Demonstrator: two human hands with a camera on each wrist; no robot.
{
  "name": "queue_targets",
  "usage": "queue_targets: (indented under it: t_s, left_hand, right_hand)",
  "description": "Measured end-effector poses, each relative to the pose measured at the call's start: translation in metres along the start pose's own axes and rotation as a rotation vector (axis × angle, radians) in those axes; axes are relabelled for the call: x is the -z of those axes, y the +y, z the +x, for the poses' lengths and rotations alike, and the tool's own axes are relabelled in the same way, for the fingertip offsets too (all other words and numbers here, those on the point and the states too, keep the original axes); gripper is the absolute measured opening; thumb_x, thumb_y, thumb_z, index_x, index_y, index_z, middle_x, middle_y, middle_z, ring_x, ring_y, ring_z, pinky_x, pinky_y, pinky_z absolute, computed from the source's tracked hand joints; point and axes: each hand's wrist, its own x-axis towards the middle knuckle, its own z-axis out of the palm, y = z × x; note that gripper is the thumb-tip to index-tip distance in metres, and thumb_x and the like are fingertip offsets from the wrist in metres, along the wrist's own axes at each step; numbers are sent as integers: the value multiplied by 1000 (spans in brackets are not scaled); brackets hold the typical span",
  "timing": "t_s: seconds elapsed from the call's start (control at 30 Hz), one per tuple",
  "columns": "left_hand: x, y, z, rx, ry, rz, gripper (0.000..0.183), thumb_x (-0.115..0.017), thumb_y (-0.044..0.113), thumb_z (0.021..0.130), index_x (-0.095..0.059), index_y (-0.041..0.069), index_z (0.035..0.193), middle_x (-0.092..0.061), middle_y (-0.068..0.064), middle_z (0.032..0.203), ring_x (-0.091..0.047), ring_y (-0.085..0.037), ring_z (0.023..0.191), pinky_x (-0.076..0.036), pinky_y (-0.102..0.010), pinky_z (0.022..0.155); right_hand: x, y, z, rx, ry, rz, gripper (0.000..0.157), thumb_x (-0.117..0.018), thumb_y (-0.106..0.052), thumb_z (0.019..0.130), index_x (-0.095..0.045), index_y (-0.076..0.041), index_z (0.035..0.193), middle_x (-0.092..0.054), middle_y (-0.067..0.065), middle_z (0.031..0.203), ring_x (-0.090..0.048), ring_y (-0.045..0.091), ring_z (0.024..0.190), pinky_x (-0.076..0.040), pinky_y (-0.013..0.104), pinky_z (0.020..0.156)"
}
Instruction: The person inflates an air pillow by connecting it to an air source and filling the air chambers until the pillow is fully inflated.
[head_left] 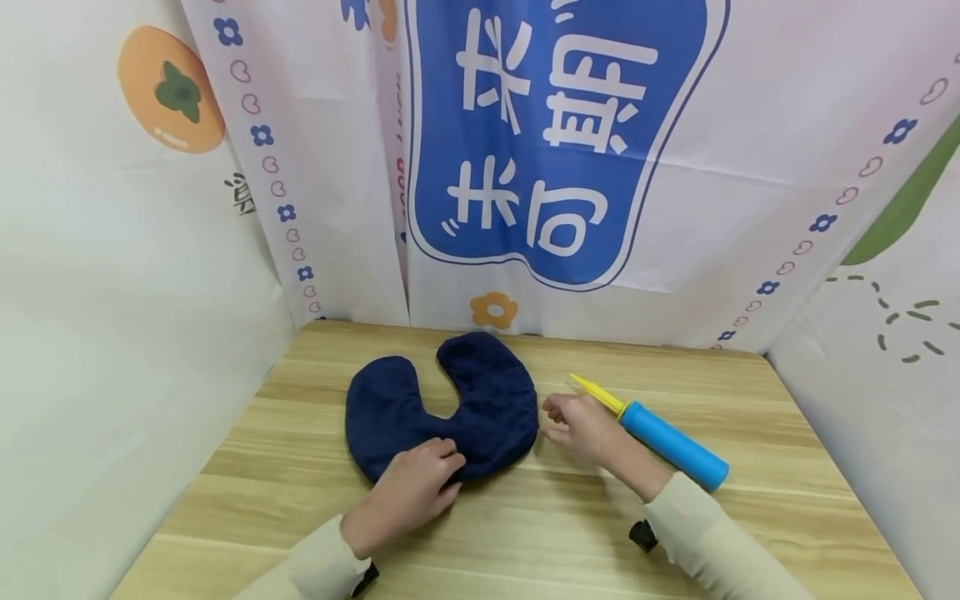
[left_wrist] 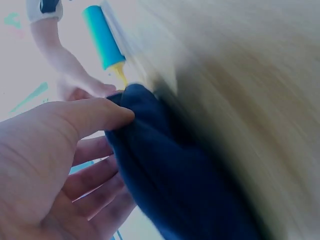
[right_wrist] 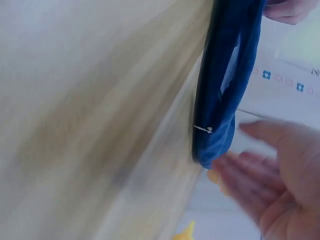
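A navy, plush U-shaped neck pillow (head_left: 487, 400) lies on the table with the gap of its U facing the back wall. At its near edge my left hand (head_left: 416, 483) pinches the fabric, thumb (left_wrist: 112, 116) on one side and fingers spread on the other. My right hand (head_left: 581, 425) is at the pillow's right edge, thumb and fingers parted, fingertips (right_wrist: 222, 165) right by the rounded side. In the right wrist view, a slit with a pale inside and a small white tag-like piece (right_wrist: 204, 129) show along the pillow's edge.
A blue hand pump (head_left: 675, 446) with a yellow nozzle (head_left: 596, 392) lies just beyond my right forearm. Printed white cloth (head_left: 337, 208) hangs behind and beside the wood-grain table (head_left: 525, 542).
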Motion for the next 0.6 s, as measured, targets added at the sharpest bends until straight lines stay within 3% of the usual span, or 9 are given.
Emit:
queue_targets:
  t_s: [0.1,0.2,0.37,0.6]
  left_hand:
    - [5,-8,-10,51,0,-38,21,-85,27,89,-78,16,105,-67,3,94,-66,-14,83,-59,-30,65]
    - [8,-14,-16,93,-16,-95,21,-85,27,90,-79,15,106,-69,3,96,-69,-14,86,-60,-31,69]
    - [11,-21,-24,148,-18,-184,19,-85,24,90,-80,12,104,-70,3,95,-70,-13,84,-60,-29,70]
    - [14,-36,-40,204,52,-251,14,-85,15,88,-79,10,100,-70,4,90,-67,-8,82,-59,-26,71]
  right_hand:
    - [2,-4,3,212,-32,-71,32,-83,-19,93,-72,-5,120,-78,10,111,-76,24,101,-63,35,84]
    - [0,-6,7,327,-86,-111,37,-83,-21,93,-71,-5,125,-77,8,119,-74,23,109,-63,35,91]
    - [-10,-5,13,349,-140,-164,40,-81,-20,94,-70,-5,130,-75,9,125,-72,23,114,-61,37,96]
    - [-20,1,20,366,-114,-198,35,-81,-14,93,-71,-7,126,-75,8,121,-72,22,110,-61,37,93]
